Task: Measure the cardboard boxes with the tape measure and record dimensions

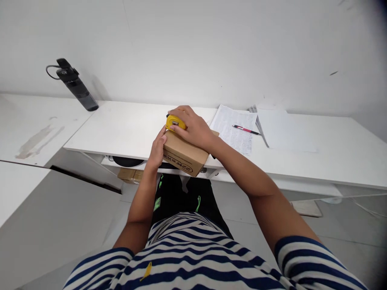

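Observation:
A brown cardboard box (184,155) with dark printing on its near side sits at the front edge of the white desk, tilted toward me. My right hand (193,127) reaches across the top of the box, its fingers wrapped round a yellow tape measure (175,122) at the far left corner. Against the left end of the box rests my left hand (157,148), gripping that end close to the tape measure. No drawn-out blade can be made out. The right hand hides part of the box top.
A dark water bottle (79,89) stands at the back left. Right of the box lie a written sheet (232,125), a red and black pen (246,129) and more paper (281,129). Below the desktop, a shelf holds a round black item (127,161) and a small carton (130,175).

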`<state>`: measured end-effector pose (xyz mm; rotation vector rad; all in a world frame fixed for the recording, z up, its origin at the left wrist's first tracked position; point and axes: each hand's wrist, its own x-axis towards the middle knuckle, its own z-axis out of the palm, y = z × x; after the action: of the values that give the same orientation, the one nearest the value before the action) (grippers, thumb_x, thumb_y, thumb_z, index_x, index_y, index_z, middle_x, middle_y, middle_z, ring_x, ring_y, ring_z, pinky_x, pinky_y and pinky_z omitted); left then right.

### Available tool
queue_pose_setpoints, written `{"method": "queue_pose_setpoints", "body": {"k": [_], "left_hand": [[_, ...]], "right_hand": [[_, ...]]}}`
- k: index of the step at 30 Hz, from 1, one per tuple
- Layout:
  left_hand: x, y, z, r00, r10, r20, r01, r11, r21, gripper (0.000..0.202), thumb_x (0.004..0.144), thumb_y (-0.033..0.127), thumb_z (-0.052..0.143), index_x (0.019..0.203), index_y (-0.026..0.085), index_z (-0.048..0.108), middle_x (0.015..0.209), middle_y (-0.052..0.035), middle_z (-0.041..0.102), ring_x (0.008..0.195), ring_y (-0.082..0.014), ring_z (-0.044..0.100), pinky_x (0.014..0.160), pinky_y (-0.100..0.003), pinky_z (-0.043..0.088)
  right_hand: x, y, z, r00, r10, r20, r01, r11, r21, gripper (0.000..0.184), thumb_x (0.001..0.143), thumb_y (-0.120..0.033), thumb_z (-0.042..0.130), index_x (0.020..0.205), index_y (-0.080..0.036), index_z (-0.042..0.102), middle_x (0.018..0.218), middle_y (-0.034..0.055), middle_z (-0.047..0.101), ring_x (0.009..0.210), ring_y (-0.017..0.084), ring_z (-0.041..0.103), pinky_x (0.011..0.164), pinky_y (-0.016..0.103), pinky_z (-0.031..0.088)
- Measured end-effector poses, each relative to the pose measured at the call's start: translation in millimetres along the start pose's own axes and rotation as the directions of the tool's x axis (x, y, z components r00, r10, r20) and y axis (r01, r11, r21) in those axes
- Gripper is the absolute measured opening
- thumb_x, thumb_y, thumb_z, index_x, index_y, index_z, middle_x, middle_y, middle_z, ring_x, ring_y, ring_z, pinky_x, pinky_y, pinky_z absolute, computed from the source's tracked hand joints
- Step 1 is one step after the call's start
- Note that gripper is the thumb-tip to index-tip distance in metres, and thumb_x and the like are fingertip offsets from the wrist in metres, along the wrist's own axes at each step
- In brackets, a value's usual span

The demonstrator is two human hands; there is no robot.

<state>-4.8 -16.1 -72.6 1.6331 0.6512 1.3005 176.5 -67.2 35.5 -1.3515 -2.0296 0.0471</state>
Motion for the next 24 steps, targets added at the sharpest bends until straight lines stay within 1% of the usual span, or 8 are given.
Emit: {"method": "queue_pose_setpoints", "body": {"k": [4,7,9,13,15,18,20,24], "left_hand": [[0,-3,-1.0,0.998,-0.048,0.04,0.052,0.993,-0.104,0.064,0.096,0.062,0.054,0.149,0.026,0.062,0.157,-0.0065,0.061,0.15,-0.0346,0.05,0.126,-0.048,0.039],[-2,-2,-0.8,0.997,-0.064,0.034,0.068,0.988,-0.136,0.063,0.094,0.059,0.056,0.146,0.024,0.064,0.156,-0.0076,0.062,0.149,-0.0353,0.051,0.125,-0.049,0.039],[-3,0,1.1,0.997,-0.075,0.005,0.075,0.987,-0.143,0.061,0.092,0.058,0.058,0.141,0.022,0.067,0.151,-0.0087,0.065,0.145,-0.0356,0.055,0.123,-0.049,0.041],[-3,4,7.2,0.992,-0.091,-0.09,0.078,0.987,-0.142,0.056,0.089,0.055,0.059,0.13,0.019,0.072,0.136,-0.0098,0.074,0.13,-0.0345,0.065,0.114,-0.047,0.048],[-3,6,9.0,0.99,-0.09,-0.11,0.076,0.989,-0.126,0.053,0.089,0.055,0.058,0.126,0.019,0.074,0.131,-0.0093,0.076,0.126,-0.0334,0.067,0.11,-0.046,0.05],[-1,8,8.9,0.989,-0.088,-0.122,0.078,0.993,-0.085,0.05,0.088,0.053,0.057,0.121,0.02,0.075,0.128,-0.0087,0.077,0.124,-0.0325,0.068,0.11,-0.045,0.05],[0,8,7.9,0.987,-0.098,-0.129,0.091,0.994,-0.06,0.05,0.088,0.054,0.057,0.12,0.02,0.076,0.128,-0.0085,0.078,0.126,-0.0327,0.067,0.111,-0.045,0.05],[2,8,6.9,0.983,-0.115,-0.141,0.111,0.993,-0.035,0.053,0.086,0.054,0.058,0.121,0.019,0.077,0.128,-0.0083,0.078,0.127,-0.0329,0.067,0.11,-0.044,0.05]], "right_hand": [[-4,-3,-3,0.998,-0.034,0.049,0.038,0.996,-0.082,0.053,0.099,-0.038,0.054,0.151,-0.029,0.045,0.15,0.0146,0.051,0.115,0.03,0.063,0.084,0.046,0.062],[-6,-6,-4,0.997,-0.053,0.057,0.06,0.991,-0.123,0.049,0.1,-0.037,0.051,0.148,-0.028,0.045,0.141,0.0146,0.054,0.104,0.028,0.064,0.078,0.043,0.06],[-7,-8,-4,0.997,-0.057,0.058,0.065,0.986,-0.151,0.046,0.101,-0.038,0.049,0.146,-0.027,0.047,0.137,0.0145,0.056,0.099,0.026,0.064,0.076,0.041,0.059],[-9,-10,-6,0.999,-0.031,0.045,0.039,0.98,-0.193,0.044,0.102,-0.042,0.048,0.144,-0.026,0.051,0.135,0.0136,0.057,0.095,0.025,0.064,0.076,0.039,0.057],[-10,-11,-7,1.0,-0.009,0.029,0.014,0.981,-0.192,0.044,0.103,-0.046,0.048,0.142,-0.027,0.054,0.133,0.0125,0.059,0.095,0.025,0.065,0.077,0.039,0.056],[-11,-10,-8,1.0,0.012,0.017,-0.009,0.986,-0.168,0.046,0.103,-0.051,0.048,0.141,-0.028,0.058,0.134,0.0116,0.061,0.101,0.026,0.066,0.081,0.039,0.056],[-11,-9,-8,1.0,0.023,0.016,-0.021,0.99,-0.139,0.047,0.102,-0.053,0.05,0.142,-0.029,0.057,0.135,0.0113,0.062,0.103,0.027,0.066,0.082,0.039,0.056],[-9,-6,-7,0.997,0.068,0.023,-0.066,0.992,-0.107,0.051,0.099,-0.052,0.053,0.144,-0.028,0.053,0.126,0.011,0.065,0.102,0.029,0.064,0.081,0.041,0.054]]}}
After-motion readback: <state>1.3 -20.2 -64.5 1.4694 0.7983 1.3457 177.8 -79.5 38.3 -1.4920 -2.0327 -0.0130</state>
